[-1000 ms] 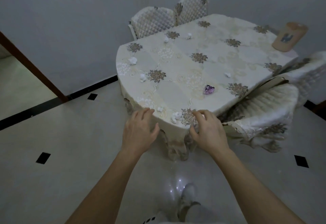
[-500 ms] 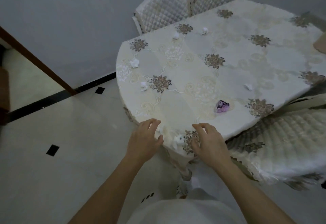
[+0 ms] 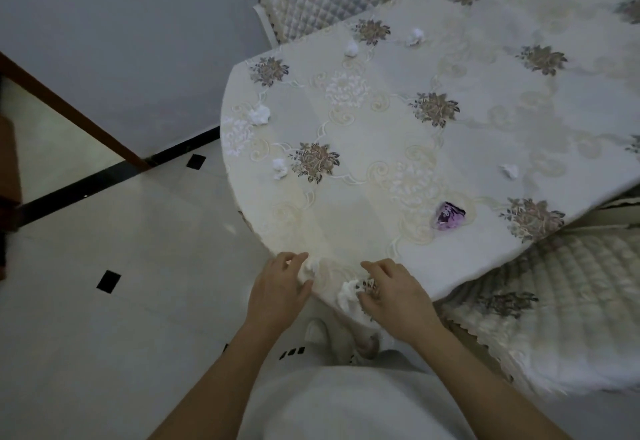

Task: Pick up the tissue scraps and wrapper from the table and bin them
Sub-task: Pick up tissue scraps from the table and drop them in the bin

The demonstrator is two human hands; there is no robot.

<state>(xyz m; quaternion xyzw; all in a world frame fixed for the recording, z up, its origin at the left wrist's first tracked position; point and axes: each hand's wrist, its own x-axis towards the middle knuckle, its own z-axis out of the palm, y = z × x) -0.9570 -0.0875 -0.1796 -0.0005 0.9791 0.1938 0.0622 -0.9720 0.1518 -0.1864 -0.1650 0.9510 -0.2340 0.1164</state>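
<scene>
Seven crumpled white tissue bits plus one purple wrapper (image 3: 448, 216) scattered on the bench (image 3: 485, 68)

Wrapper's shiny and scrunched, sitting toward the right, with a small scrap (image 3: 509, 171) just past it. Far pair (image 3: 351, 48) (image 3: 414, 36) lies near each other, left pair (image 3: 259, 114) (image 3: 280, 168) hugs the left edge. At the near rim, one wad (image 3: 308, 269) is pinched by the left hand (image 3: 277, 294) and a bigger wad (image 3: 348, 295) touches the right hand (image 3: 398, 301).

Rounded table (image 3: 363, 231) with a cream tablecloth (image 3: 485, 148), brown flower patches all over it. Purple wrapper (image 3: 447, 216) sits toward the near-right edge. Tissue scraps (image 3: 259, 114) everywhere: two by the left edge, two near the far edge, one toward the right, two right at the near edge.
</scene>
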